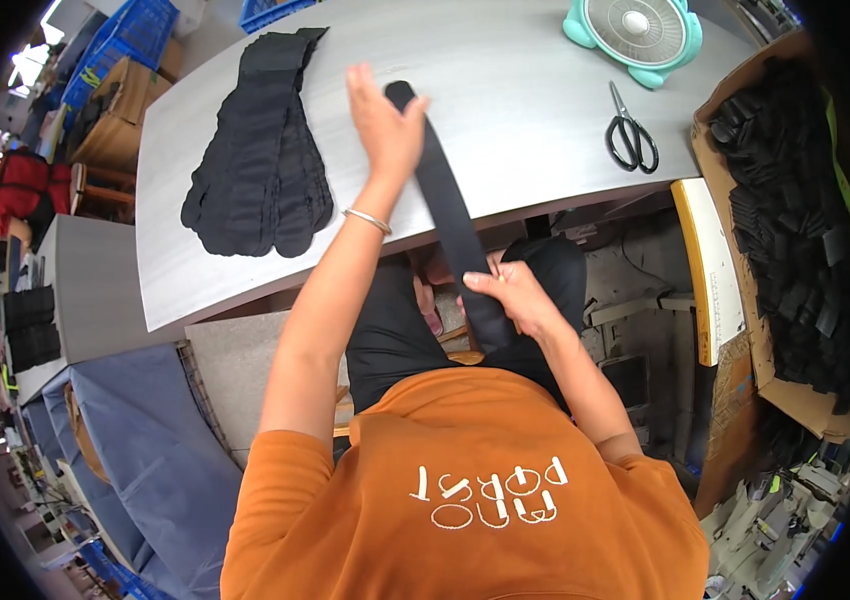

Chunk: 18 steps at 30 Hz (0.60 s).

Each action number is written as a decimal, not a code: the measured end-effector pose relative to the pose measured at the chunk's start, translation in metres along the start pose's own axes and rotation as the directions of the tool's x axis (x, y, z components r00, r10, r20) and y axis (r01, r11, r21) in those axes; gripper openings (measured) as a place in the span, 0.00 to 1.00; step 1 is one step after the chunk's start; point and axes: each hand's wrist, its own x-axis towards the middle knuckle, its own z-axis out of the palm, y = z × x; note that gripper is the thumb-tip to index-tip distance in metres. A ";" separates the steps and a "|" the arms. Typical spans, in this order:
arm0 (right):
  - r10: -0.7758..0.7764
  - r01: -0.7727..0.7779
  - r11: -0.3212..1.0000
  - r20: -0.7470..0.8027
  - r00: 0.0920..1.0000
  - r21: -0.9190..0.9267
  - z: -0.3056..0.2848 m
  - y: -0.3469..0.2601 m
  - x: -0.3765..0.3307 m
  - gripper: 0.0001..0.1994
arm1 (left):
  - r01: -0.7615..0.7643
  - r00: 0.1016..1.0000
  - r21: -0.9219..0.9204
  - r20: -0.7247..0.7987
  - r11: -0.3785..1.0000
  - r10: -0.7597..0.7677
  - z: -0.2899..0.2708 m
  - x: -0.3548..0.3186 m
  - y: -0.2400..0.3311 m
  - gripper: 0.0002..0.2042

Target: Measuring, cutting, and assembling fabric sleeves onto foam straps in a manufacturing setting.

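Note:
A long black fabric strip (450,205) with a rounded far end runs from the tabletop down over its front edge to my lap. My right hand (517,298) is closed on its lower part, thumb on top, just off the table edge. Beside the rounded end, my left hand (385,128) is open with fingers stretched out. Its thumb lies by the strip's edge; whether it touches cannot be made out. Left of that hand, a fanned stack of similar black strips (260,160) lies on the grey table (535,110).
Black-handled scissors (630,135) lie on the table's right side, below a turquoise fan (635,25). A cardboard box (710,110) full of small black pieces stands at the right. Blue-grey cloth (160,450) hangs at the lower left. A person in red (25,190) is far left.

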 end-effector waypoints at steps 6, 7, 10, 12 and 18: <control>0.039 -0.038 0.999 -0.037 0.999 0.031 -0.002 -0.011 0.026 0.14 | -0.341 0.785 0.261 0.608 0.903 0.120 0.024 -0.052 -0.004 0.38; -0.003 0.003 0.999 -0.004 1.000 0.041 0.000 -0.007 0.019 0.14 | -0.349 0.788 0.262 0.602 0.900 0.131 0.028 -0.051 -0.006 0.37; 0.009 -0.011 0.995 0.023 1.000 0.094 0.002 0.013 -0.010 0.13 | -0.342 0.786 0.249 0.605 0.906 0.130 0.032 -0.051 -0.006 0.36; 0.040 -0.037 0.998 0.055 0.998 -0.046 0.002 0.023 -0.030 0.14 | -0.329 0.781 0.239 0.613 0.914 0.121 0.031 -0.049 -0.004 0.35; -0.072 0.069 0.995 -0.038 0.997 -0.078 -0.003 0.027 -0.038 0.13 | -0.251 0.832 0.224 0.547 0.942 0.092 0.018 -0.050 -0.001 0.34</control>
